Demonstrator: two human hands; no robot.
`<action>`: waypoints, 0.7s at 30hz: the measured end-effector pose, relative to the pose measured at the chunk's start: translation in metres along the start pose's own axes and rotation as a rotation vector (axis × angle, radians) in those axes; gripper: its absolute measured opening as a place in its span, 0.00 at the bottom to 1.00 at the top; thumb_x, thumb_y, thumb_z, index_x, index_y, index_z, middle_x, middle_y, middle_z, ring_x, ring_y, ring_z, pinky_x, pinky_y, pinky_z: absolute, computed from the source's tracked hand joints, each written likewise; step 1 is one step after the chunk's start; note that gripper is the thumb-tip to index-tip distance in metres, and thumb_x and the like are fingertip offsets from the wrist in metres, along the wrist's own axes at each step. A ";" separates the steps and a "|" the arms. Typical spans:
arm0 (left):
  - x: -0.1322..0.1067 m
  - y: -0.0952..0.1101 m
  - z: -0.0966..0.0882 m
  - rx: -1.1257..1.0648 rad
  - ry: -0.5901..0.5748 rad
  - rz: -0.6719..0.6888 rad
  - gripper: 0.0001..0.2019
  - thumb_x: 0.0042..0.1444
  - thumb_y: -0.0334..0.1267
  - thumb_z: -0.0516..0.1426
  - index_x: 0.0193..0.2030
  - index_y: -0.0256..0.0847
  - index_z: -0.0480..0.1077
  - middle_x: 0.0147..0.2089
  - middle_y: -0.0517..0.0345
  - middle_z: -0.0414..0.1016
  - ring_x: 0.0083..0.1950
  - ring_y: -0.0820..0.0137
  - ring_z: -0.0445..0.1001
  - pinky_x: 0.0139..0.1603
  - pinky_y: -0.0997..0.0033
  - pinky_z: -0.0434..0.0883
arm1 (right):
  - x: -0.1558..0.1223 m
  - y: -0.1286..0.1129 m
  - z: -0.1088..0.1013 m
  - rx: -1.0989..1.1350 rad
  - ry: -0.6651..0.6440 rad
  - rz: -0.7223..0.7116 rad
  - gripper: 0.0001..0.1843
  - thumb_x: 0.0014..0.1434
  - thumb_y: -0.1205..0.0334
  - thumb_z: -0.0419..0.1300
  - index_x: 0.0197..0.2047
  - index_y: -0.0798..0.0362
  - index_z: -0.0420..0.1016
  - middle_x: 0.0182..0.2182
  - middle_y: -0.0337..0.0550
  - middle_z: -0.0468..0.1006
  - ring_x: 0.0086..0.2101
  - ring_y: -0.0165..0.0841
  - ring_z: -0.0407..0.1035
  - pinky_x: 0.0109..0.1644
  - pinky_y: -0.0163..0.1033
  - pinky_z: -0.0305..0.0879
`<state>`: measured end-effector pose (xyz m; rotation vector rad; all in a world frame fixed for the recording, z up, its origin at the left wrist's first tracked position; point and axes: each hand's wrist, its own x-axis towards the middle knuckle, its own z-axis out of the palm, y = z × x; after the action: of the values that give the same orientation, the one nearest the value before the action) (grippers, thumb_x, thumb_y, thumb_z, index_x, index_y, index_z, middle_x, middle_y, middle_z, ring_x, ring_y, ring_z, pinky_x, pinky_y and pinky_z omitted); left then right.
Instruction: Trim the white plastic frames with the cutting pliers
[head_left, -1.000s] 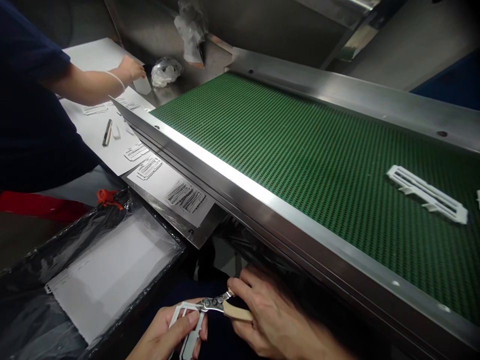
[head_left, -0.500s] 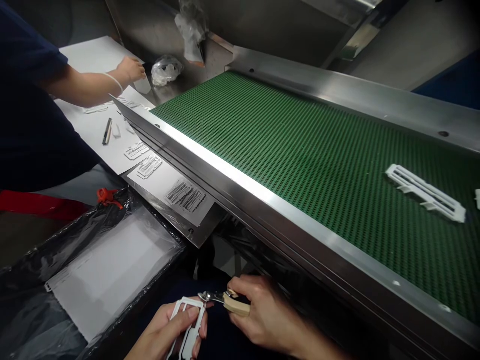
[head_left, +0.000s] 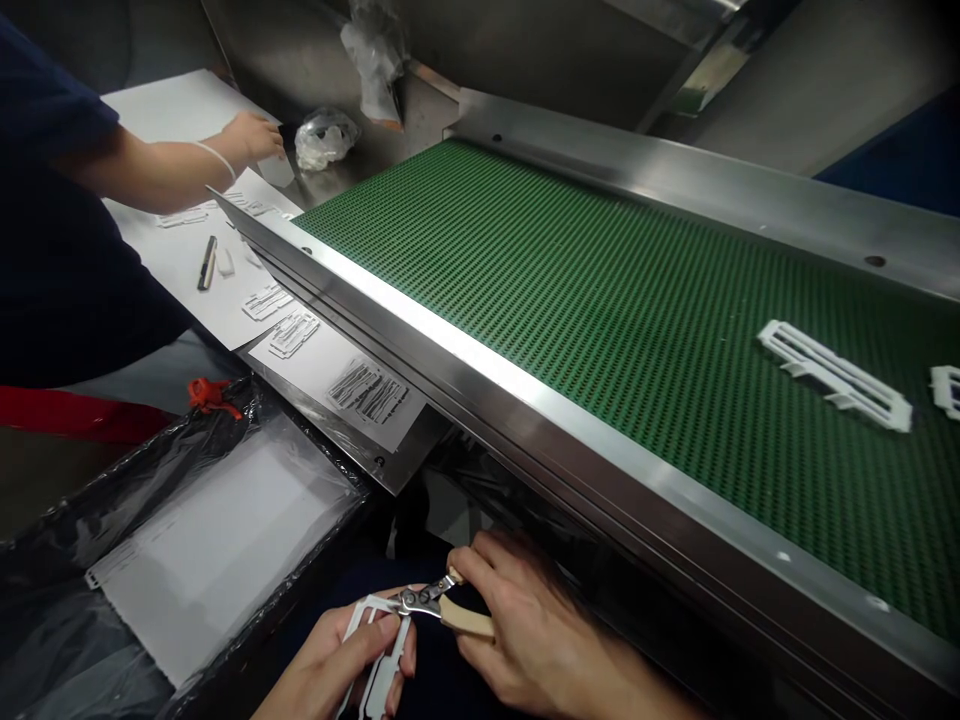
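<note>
Low in the view, my left hand (head_left: 337, 665) pinches a white plastic frame part (head_left: 379, 655) between thumb and fingers. My right hand (head_left: 525, 630) grips small cutters with tan handles (head_left: 439, 605), their metal jaws touching the top edge of the frame part. Both hands sit below the steel edge of the conveyor (head_left: 525, 420). On the green belt (head_left: 562, 290), far right, lies another white plastic frame part (head_left: 832, 375), and a second piece (head_left: 946, 390) shows at the picture's edge.
A co-worker's arm and hand (head_left: 240, 140) reach over white sheets (head_left: 187, 260) at the left, beside a dark pen-like tool (head_left: 206, 262) and small white parts (head_left: 292, 330). A black-lined box holding a white sheet (head_left: 210, 540) stands at lower left. Crumpled plastic bags (head_left: 322, 135) lie at the back.
The cutters' jaws have come back onto the top of the held frame part after lifting slightly. The white part on the belt has drifted left, and a second piece has come into view.
</note>
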<state>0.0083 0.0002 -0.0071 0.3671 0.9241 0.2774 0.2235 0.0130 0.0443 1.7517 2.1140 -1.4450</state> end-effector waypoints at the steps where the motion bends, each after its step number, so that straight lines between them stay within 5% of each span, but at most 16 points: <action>1: -0.001 0.001 0.000 0.021 -0.013 -0.003 0.21 0.55 0.55 0.57 0.36 0.35 0.74 0.21 0.59 0.70 0.21 0.77 0.64 0.24 0.78 0.64 | 0.000 0.000 0.001 -0.005 0.002 -0.003 0.13 0.48 0.66 0.56 0.40 0.49 0.64 0.38 0.41 0.67 0.39 0.37 0.63 0.42 0.40 0.60; 5: -0.002 0.004 0.001 0.042 -0.024 -0.012 0.22 0.55 0.56 0.56 0.34 0.35 0.74 0.21 0.59 0.69 0.21 0.77 0.64 0.24 0.78 0.63 | 0.002 0.003 0.003 -0.029 0.023 -0.021 0.10 0.49 0.65 0.56 0.37 0.49 0.62 0.36 0.39 0.67 0.37 0.35 0.64 0.38 0.37 0.59; 12: 0.001 -0.003 0.000 -0.015 0.002 0.017 0.25 0.54 0.55 0.58 0.48 0.35 0.72 0.23 0.60 0.70 0.22 0.76 0.64 0.24 0.76 0.66 | 0.006 0.006 0.008 -0.161 0.085 -0.068 0.04 0.51 0.63 0.55 0.30 0.49 0.61 0.29 0.38 0.67 0.30 0.32 0.62 0.31 0.35 0.52; 17: 0.002 -0.001 0.000 -0.011 -0.034 -0.012 0.23 0.54 0.57 0.57 0.32 0.34 0.73 0.21 0.58 0.70 0.21 0.75 0.67 0.25 0.77 0.67 | 0.007 0.006 0.010 0.053 0.042 -0.003 0.06 0.51 0.66 0.56 0.27 0.51 0.60 0.25 0.36 0.68 0.26 0.28 0.62 0.28 0.33 0.51; 21: 0.001 0.001 0.001 -0.036 -0.008 -0.041 0.23 0.53 0.58 0.57 0.33 0.35 0.74 0.22 0.58 0.70 0.23 0.74 0.66 0.27 0.74 0.70 | 0.003 0.006 0.007 0.180 0.055 0.048 0.02 0.53 0.66 0.55 0.30 0.50 0.63 0.29 0.36 0.71 0.30 0.29 0.64 0.31 0.32 0.55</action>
<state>0.0096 0.0015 -0.0062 0.3155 0.9164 0.2544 0.2236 0.0106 0.0347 1.9096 2.0074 -1.6387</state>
